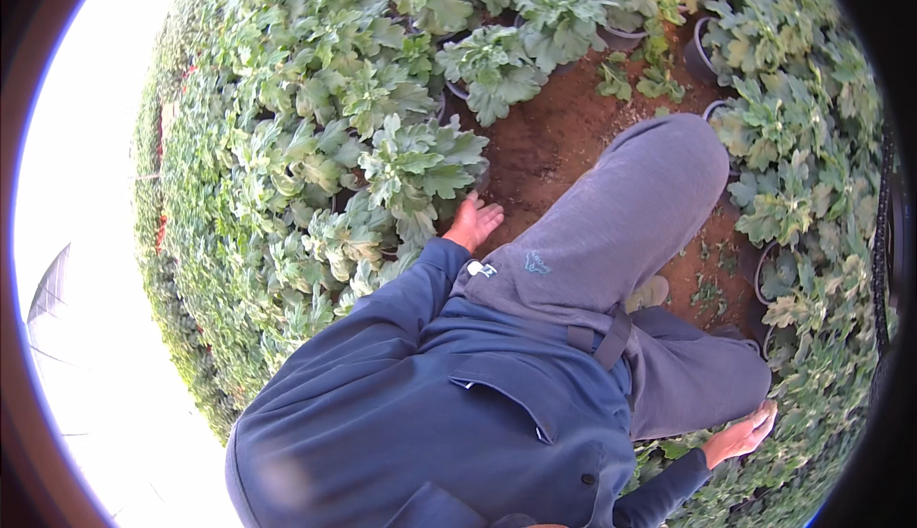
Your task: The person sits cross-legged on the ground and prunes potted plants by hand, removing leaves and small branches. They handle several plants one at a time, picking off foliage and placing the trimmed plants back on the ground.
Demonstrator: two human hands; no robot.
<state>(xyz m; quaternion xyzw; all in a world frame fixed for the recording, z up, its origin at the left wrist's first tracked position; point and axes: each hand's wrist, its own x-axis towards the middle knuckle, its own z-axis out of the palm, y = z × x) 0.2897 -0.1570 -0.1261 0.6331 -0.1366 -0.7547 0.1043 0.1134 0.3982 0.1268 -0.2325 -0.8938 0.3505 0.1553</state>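
Note:
My left hand is beside the base of a leafy green potted plant, palm partly turned up and fingers spread a little. Nothing shows in its palm; whether the fingertips touch the dark pot is unclear. On the other side of my body, my right hand hangs beside my bent knee, over leafy plants. Its fingers are bent and close together, and I cannot see whether anything is between them.
Dense rows of potted plants stand on the left. More pots line the right side. Between them runs a strip of reddish-brown soil with loose leaves. My grey-trousered leg crosses it. A dark ribbed hose or cord lies at the far right.

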